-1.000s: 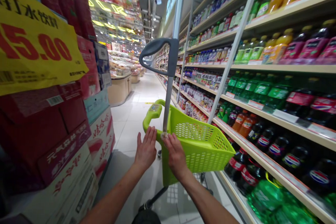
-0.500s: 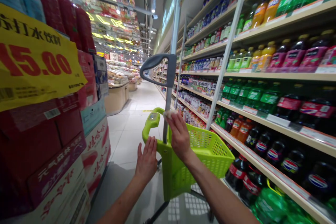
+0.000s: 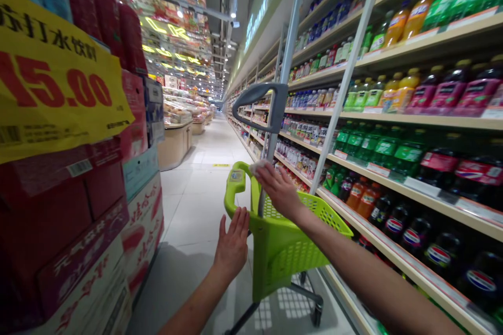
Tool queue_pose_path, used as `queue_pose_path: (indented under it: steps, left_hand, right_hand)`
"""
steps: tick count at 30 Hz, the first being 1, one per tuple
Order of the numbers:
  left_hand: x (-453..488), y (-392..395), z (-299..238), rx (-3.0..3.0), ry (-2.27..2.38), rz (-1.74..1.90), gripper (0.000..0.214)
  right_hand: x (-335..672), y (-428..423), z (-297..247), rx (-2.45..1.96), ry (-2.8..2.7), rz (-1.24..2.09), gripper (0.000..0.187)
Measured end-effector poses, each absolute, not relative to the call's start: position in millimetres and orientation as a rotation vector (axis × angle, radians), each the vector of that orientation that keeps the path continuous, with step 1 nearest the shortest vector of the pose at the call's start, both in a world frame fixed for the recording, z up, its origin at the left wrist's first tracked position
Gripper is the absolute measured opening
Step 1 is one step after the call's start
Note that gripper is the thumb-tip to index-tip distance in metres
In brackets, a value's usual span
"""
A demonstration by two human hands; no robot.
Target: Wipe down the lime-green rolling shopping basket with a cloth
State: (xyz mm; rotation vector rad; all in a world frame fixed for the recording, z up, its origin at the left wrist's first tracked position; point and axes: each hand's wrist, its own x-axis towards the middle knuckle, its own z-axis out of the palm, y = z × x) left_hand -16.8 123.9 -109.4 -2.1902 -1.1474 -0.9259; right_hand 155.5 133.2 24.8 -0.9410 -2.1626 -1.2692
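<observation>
A green plastic shopping cart [image 3: 265,267] with a perforated basket stands before me, tilted in view. My left hand [image 3: 233,241] is at the near side of its green handle frame, fingers stretched out and holding nothing; whether the fingertips press on the plastic is hard to tell. A small white wad, like a tissue or wipe [image 3: 258,166], lies under the fingertips of my right hand [image 3: 280,188]. That hand is beside the grey metal pole [image 3: 271,149], above the basket's near rim. Higher up the pole sits a dark grey loop grip [image 3: 283,107].
Shelves of drink bottles [image 3: 393,149] line the right side, close to the cart. Stacked drink cartons [image 3: 143,204] with a yellow price sign [image 3: 58,78] stand at the left. A tiled aisle [image 3: 196,183] runs ahead, past a wooden display stand [image 3: 175,146].
The cart, pole and both hands sit farther right in view. My right hand has turned flatter, its fingers pointing more to the left, with the white wad still at the fingertips.
</observation>
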Motion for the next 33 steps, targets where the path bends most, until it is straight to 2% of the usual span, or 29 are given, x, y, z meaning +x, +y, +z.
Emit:
queue_pose_path:
  steps: [3,9,16,22,29,33]
  left_hand:
    - [-14.5,119.5,-105.6,-2.207,-1.134,-0.9,0.058]
    - [-10.7,108.7,-105.6,-2.196,-1.132,-0.844,0.059]
    - [-12.8,108.8,-87.3,-2.173,-1.171,-0.823,0.061]
    - [-14.6,116.5,-63.7,-2.223,-1.29,-0.798,0.06]
    - [-8.7,117.7,-85.4,-2.153,-1.357,-0.786,0.065]
    - [-8.0,119.8,-88.6,-2.147,-1.354,-0.793,0.064]
  right_hand:
    - [158.2,134.2,40.4,-0.994,-2.016,-1.261,0.046]
    - [172.6,108.5,-3.2,-0.791,-2.3,-1.28,0.04]
    - [175.2,124.5,60.7,-0.959,-2.015,-1.221,0.048]
    - [177.6,117.4,1.5,-0.825,-2.252,-1.24,0.044]
    - [171.5,135.1,45.8,-1.006,-1.985,-1.107,0.049]
    - [172.0,123.8,-1.6,-0.96,-2.104,-1.077,0.048]
